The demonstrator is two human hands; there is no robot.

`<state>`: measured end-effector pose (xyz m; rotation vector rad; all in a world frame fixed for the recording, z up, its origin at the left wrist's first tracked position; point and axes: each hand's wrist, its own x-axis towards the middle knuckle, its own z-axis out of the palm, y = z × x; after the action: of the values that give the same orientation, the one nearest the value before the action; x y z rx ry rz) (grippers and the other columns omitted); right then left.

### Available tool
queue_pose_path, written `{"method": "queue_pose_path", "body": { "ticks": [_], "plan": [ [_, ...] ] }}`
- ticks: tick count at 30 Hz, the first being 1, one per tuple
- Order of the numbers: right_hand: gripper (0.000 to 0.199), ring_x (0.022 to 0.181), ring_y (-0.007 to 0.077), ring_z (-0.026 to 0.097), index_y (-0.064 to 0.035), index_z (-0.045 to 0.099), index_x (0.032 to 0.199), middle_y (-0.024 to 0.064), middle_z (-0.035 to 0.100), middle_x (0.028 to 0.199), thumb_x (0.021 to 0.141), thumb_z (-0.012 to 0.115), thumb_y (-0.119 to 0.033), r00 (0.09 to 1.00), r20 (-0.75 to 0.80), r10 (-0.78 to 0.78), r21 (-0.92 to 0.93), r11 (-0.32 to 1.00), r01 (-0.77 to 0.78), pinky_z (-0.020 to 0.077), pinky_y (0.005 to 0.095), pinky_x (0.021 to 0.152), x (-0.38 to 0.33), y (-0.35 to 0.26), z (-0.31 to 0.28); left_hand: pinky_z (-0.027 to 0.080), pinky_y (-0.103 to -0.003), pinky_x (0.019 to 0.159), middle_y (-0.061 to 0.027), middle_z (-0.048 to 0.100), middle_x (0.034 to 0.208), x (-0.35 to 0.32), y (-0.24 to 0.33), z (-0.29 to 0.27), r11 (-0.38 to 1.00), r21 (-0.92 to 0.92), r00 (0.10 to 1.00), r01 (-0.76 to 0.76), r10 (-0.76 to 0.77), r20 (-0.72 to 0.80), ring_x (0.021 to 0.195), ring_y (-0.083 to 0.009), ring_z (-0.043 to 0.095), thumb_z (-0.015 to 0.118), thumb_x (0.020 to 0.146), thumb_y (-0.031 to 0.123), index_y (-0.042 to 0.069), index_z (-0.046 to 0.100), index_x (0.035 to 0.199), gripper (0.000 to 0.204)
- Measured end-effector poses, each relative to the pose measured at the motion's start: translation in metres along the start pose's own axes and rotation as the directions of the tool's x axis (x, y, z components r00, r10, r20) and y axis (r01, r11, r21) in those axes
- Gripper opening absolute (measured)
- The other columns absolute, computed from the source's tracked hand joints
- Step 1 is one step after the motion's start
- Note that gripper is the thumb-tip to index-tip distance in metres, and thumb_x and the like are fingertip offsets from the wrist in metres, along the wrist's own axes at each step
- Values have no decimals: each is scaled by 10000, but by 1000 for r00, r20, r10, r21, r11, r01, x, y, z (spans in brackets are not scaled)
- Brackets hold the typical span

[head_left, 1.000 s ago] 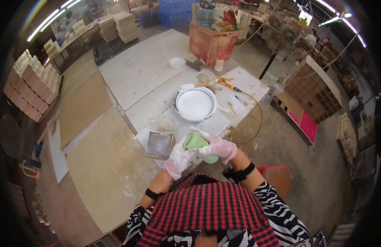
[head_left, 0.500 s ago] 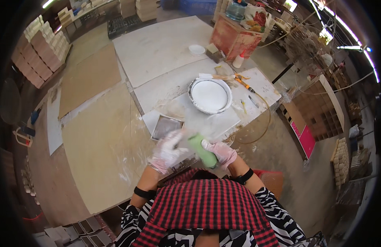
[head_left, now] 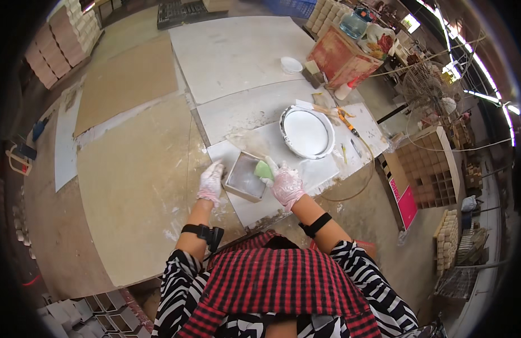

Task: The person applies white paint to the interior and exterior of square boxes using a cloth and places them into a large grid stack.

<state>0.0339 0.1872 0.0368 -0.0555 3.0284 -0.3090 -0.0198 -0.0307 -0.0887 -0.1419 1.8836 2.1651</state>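
No lettering, number, label or sign is legible. Beyond the right-hand corner of the table (head_left: pixel 232 62), a bright pink panel (head_left: pixel 407 211) bears a band of pale marks, too small to identify as writing or pattern. No print is readable on the red-tipped white squeeze bottle (head_left: pixel 344 91) at the table's edge, nor on the blue water jug (head_left: pixel 353 23).

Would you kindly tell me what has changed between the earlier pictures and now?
The left grip has let go of the green cloth and moved left, to the left side of the box. The right grip has kept the cloth and brought it left, to the box's right edge. The box and the bowl of white liquid stayed in place.
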Motion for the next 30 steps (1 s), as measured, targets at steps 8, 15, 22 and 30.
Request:
{"method": "queue_pose_path", "body": {
  "ticks": [8,15,22,30],
  "plan": [
    [634,893,398,570,-168,371,1366,230,544,1027,803,622,-321,999,-5,42,74,996,-41,459,461,797,-10,33,11,315,-315,1027,-224,450,1316,-1,8,44,983,178,995,33,-49,83,1236,-272,425,513,916,387,-25,344,1360,628],
    [501,920,364,577,-144,472,1264,195,567,1010,806,606,-297,985,3,170,117,979,-170,468,454,784,-11,9,-18,505,-300,772,-138,607,1071,21,-7,65,923,-144,930,356,-335,152,925,-213,611,486,894,498,-12,513,1205,598],
    [415,890,318,610,-94,524,1172,156,614,991,810,576,-289,981,-177,83,162,985,-54,484,417,774,12,-22,25,526,-324,731,-103,626,1015,11,-32,70,701,-560,875,441,-474,97,827,-198,626,439,936,430,36,560,1157,468],
    [204,746,299,629,-85,586,912,127,626,825,861,473,-247,976,-166,-142,63,986,154,499,409,671,4,-5,-4,535,-356,790,-102,633,1039,2,-56,69,875,-384,943,294,-331,-32,900,-220,630,369,956,446,43,584,1144,494]
  ]
}}
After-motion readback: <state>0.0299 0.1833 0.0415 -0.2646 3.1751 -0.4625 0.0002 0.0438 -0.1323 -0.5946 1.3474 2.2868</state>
